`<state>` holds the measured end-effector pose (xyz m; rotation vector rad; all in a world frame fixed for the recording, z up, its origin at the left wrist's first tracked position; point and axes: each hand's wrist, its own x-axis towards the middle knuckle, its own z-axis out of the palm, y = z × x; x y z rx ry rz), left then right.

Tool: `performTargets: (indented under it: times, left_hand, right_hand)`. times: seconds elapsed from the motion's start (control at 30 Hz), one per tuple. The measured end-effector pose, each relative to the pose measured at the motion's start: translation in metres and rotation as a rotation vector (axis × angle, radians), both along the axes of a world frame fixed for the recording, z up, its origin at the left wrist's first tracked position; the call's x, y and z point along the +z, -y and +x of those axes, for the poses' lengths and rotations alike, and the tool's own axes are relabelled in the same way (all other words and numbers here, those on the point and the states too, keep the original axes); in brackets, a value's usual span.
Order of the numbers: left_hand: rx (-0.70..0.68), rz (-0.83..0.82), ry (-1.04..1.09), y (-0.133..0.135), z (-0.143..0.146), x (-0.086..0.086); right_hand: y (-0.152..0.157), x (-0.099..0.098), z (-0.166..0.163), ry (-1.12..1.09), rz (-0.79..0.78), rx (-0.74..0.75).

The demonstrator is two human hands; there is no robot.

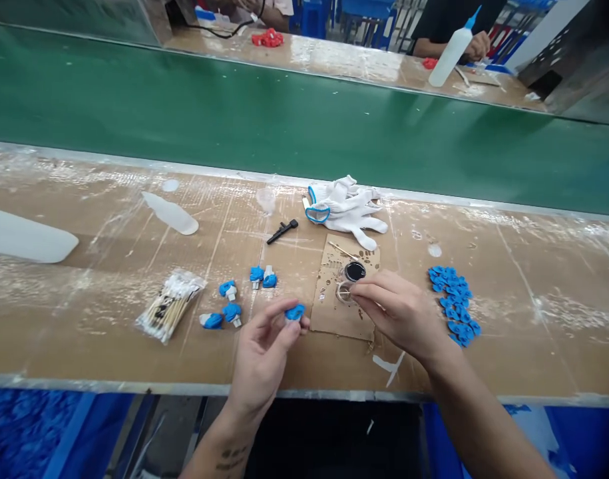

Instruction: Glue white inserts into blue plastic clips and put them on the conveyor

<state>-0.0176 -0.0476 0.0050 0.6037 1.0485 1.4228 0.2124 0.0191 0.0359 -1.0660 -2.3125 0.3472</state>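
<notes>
My left hand (264, 352) pinches a small blue plastic part (295, 311) between thumb and fingers, just above the table's front edge. My right hand (399, 309) is closed in a pinch over a piece of stained cardboard (341, 313), its fingertips at a small clear ring-like lid (343, 293); whether it holds a thin stick is hard to tell. A small round pot of dark liquid (355, 271) stands just beyond those fingers. Several finished blue-and-white parts (230, 303) lie left of my left hand. A pile of blue parts (454, 296) lies to the right of my right hand.
A bag of cotton swabs (172, 306) lies at the left. White gloves (345, 209), a black plastic piece (282, 231) and a squeeze bottle (170, 213) lie farther back. A green conveyor belt (294, 120) runs behind. Across it, another person's hand is beside a white bottle (450, 53).
</notes>
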Motion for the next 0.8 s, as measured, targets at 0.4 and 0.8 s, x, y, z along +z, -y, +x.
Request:
performTargets:
  times: [0.4,0.8]
  left_hand:
    - [-0.148,-0.028,-0.133,-0.004,0.005,-0.007]
    - [-0.106,0.062,-0.496,-0.007,0.013,-0.006]
  right_hand:
    - [0.017,-0.024,0.006,-0.531,-0.278,-0.441]
    - [0.017,-0.022,0.007,-0.739,-0.322,-0.515]
